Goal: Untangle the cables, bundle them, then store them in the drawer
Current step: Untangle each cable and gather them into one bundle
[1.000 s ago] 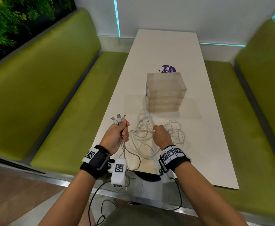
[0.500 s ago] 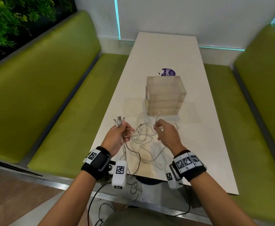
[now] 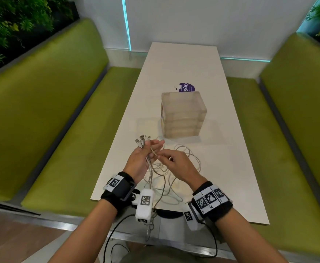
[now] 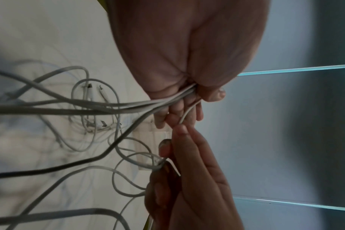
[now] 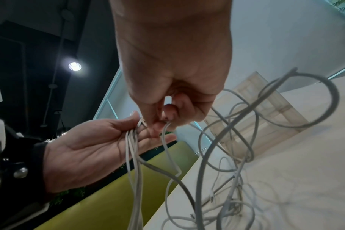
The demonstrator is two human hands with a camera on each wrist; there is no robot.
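Note:
Several white cables point(image 3: 188, 158) lie tangled on the white table point(image 3: 184, 63) in front of a translucent drawer unit point(image 3: 183, 114). My left hand point(image 3: 148, 149) is raised over the table's left edge, and its thumb pins a bunch of cable ends point(image 3: 141, 141) against the fingers, plugs sticking up. In the left wrist view the strands point(image 4: 167, 101) run under the thumb. My right hand point(image 3: 160, 156) pinches one more cable end point(image 5: 163, 137) between thumb and forefinger and holds it against the left hand's fingers point(image 5: 158, 138). The drawers look closed.
A purple round sticker point(image 3: 186, 87) lies behind the drawer unit. Green benches point(image 3: 60, 130) flank the table on both sides. Some cable loops hang over the near table edge point(image 3: 155, 205). A white wall closes the far end.
My right hand lifted off the tangle with a cable end and carried it left to my left hand. The left hand's fingers spread out while still holding the plugs.

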